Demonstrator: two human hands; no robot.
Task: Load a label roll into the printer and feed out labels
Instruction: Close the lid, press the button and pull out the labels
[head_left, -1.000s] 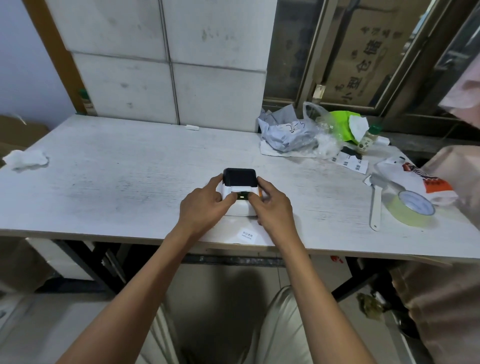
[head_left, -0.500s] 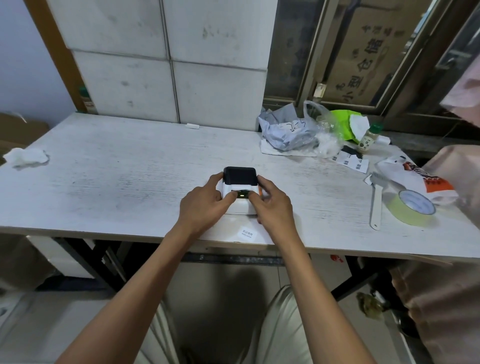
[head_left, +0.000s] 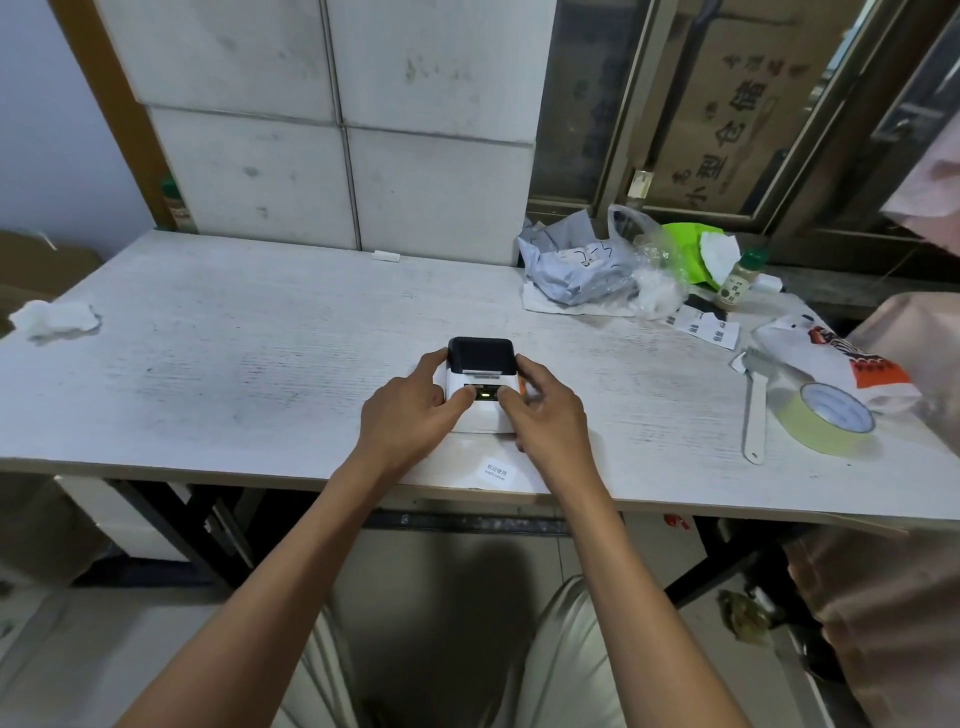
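Note:
A small white label printer (head_left: 482, 413) with a black lid stands near the front edge of the white table (head_left: 234, 353). Its lid is down and a small green light glows on its front panel. My left hand (head_left: 408, 415) grips the printer's left side, thumb on the panel beside the light. My right hand (head_left: 545, 415) holds the right side, thumb on the panel too. A single white printed label (head_left: 496, 472) lies flat on the table just in front of the printer. The label roll is not visible.
At the right lie a roll of yellow-green tape (head_left: 826, 426), a white plastic tool (head_left: 754, 415), a printed bag (head_left: 831, 358), a small bottle (head_left: 737, 280) and crumpled bags (head_left: 582, 270). A crumpled tissue (head_left: 54, 318) sits at the far left. A tiled wall rises behind.

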